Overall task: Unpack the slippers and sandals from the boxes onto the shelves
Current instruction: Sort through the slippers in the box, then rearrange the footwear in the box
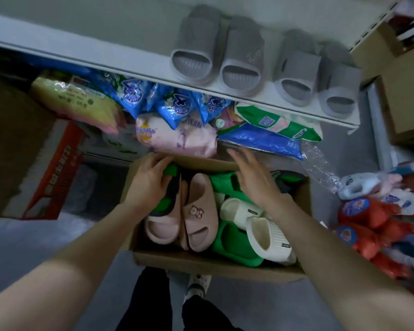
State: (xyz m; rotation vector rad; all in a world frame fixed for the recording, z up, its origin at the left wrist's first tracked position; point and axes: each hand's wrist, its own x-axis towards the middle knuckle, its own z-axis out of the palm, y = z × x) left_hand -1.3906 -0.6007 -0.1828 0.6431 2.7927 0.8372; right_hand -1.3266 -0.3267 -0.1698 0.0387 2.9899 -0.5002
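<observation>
The brown cardboard box of slippers serves as landmark. Inside it, the left hand covers most of a dark-soled green slipper, so its shape cannot be told. The right hand hides the middle of another green slipper. Right of the box, red and white plastic packets are blurred and cut by the frame's edge. Beyond the box, printing on the blue plastic bags is too blurred to read.

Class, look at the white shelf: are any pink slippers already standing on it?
No: the shelf holds only grey slippers, while the pink slippers lie in the box.
</observation>
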